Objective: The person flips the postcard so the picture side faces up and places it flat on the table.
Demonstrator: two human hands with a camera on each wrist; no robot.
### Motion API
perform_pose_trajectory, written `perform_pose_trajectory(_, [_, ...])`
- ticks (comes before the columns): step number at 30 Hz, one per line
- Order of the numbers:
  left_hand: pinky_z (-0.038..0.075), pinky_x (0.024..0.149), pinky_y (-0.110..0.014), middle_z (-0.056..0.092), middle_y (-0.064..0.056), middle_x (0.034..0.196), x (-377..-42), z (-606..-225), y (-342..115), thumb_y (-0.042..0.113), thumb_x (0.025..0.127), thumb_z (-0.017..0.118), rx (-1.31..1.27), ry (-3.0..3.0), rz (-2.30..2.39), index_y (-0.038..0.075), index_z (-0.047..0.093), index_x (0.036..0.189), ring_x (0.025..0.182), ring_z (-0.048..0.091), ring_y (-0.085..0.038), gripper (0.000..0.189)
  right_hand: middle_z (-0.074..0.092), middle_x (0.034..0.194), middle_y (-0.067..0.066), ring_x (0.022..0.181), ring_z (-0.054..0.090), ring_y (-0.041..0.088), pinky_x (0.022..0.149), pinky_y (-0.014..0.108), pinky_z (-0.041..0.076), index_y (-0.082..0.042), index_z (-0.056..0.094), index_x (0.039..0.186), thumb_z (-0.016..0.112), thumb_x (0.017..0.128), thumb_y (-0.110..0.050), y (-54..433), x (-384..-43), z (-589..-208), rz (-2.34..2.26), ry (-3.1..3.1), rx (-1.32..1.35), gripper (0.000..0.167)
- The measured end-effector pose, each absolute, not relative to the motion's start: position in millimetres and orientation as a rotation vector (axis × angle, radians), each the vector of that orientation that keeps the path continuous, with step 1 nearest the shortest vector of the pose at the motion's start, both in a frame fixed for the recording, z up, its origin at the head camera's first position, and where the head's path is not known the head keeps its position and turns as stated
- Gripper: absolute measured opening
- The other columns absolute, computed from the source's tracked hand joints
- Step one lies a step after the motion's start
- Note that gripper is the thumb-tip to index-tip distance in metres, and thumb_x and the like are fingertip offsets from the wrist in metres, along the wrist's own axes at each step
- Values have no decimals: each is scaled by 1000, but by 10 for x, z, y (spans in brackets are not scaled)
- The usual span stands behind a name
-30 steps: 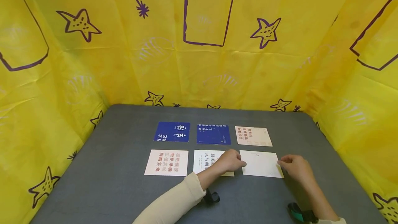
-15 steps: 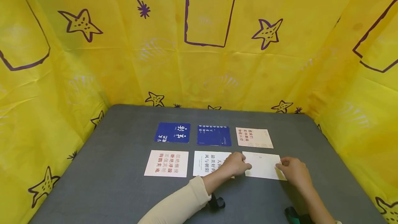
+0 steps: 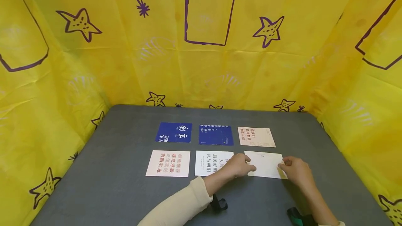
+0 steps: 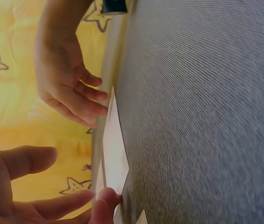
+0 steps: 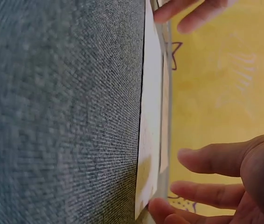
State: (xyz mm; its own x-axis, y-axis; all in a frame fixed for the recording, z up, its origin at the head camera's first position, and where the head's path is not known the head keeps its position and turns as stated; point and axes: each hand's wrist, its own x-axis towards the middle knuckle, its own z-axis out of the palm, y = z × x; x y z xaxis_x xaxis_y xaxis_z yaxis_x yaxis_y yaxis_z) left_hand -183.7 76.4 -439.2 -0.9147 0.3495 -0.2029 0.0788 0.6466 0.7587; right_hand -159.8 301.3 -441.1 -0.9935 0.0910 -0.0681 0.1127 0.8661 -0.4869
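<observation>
A mostly blank white card (image 3: 265,165) lies flat on the grey table at the right end of the near row. My left hand (image 3: 237,166) is at its left edge, fingertips touching it, and covers part of the neighbouring white card with black characters (image 3: 205,163). At the right edge of the blank card is my right hand (image 3: 296,171), its fingers touching the side. Both wrist views show the thumbs standing apart from the fingers, so neither hand pinches the card. In the left wrist view the card (image 4: 114,144) spans between the two hands.
A pink card with red characters (image 3: 168,164) is at the near left. Behind stand two blue cards in a row, one left (image 3: 173,132) and one central (image 3: 215,135), beside a cream card (image 3: 256,137). Yellow patterned cloth (image 3: 207,69) surrounds the grey table (image 3: 110,184).
Since one second ago the blank card has shifted slightly right, with my left hand following its left edge. My right hand has come in a little closer. The other cards have stayed put.
</observation>
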Motion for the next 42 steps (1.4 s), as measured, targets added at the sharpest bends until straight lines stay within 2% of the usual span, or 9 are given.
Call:
perform_pose_trajectory(2, [51, 79, -30, 70, -14, 111, -1845, -4392, 759, 22, 81, 72, 279, 2457, 1264, -3, 68, 114, 94, 65, -23, 42, 69, 103, 30, 87, 66, 41, 68, 45, 51, 11, 64, 111, 65, 89, -21, 3017, -1617, -4418, -822, 2981, 180, 39])
perform_pose_trajectory(7, [48, 94, -40, 65, -22, 119, -1859, -4385, 755, 15, 81, 71, 144, 2331, 1437, -8, 62, 122, 110, 61, -31, 48, 68, 103, 31, 86, 65, 40, 65, 39, 50, 12, 65, 109, 64, 88, -18, 3074, -1660, -4479, -919, 2962, 247, 36])
perform_pose_trajectory(14, [48, 94, -40, 64, -23, 118, -1843, -4394, 763, 13, 81, 71, 129, 2309, 1464, -10, 61, 122, 108, 60, -31, 48, 67, 105, 32, 93, 61, 43, 66, 32, 48, 14, 67, 104, 64, 86, -11, 3162, -1674, -4576, -1122, 2868, 405, 31])
perform_pose_trajectory(22, [47, 96, -39, 64, -23, 120, -1843, -4417, 744, 14, 80, 73, 170, 2346, 1422, -9, 62, 121, 111, 60, -31, 49, 68, 92, 27, 72, 59, 22, 60, 29, 46, 16, 67, 101, 67, 85, -8, 3204, -1679, -4591, -1245, 2779, 477, 29])
perform_pose_trajectory(28, [51, 84, -34, 68, -18, 114, -1833, -4449, 711, 18, 80, 73, 236, 2413, 1310, -7, 64, 118, 96, 62, -25, 46, 70, 84, 17, 69, 57, 19, 60, 30, 45, 16, 66, 101, 68, 85, -9, 3221, -1684, -4602, -1257, 2756, 482, 30])
perform_pose_trajectory(31, [50, 78, -31, 69, -15, 113, -1828, -4453, 704, 20, 81, 72, 273, 2439, 1266, -4, 66, 117, 89, 60, -21, 44, 69, 86, 17, 70, 57, 20, 60, 30, 45, 15, 66, 102, 68, 85, -10, 3229, -1679, -4613, -1251, 2753, 482, 30])
perform_pose_trajectory(37, [49, 71, -27, 70, -16, 113, -1821, -4475, 679, 15, 80, 71, 330, 2459, 1296, -4, 71, 109, 82, 58, -18, 35, 71, 93, 21, 73, 59, 17, 62, 28, 48, 13, 67, 103, 68, 85, -11, 3234, -1663, -4617, -1268, 2765, 457, 30])
perform_pose_trajectory(38, [47, 66, -25, 72, -13, 102, -1817, -4491, 669, 14, 80, 70, 358, 2472, 1311, -5, 72, 99, 76, 57, -16, 27, 71, 94, 21, 73, 58, 15, 62, 28, 48, 14, 67, 104, 68, 85, -10, 3233, -1660, -4617, -1278, 2768, 454, 31])
perform_pose_trajectory(42, [41, 60, -20, 65, -4, 79, -1821, -4538, 637, 0, 75, 66, 389, 2439, 1438, -6, 72, 95, 69, 49, -10, 22, 73, 93, 16, 72, 56, 12, 61, 25, 48, 13, 67, 106, 69, 85, -11, 3235, -1650, -4608, -1315, 2769, 451, 32])
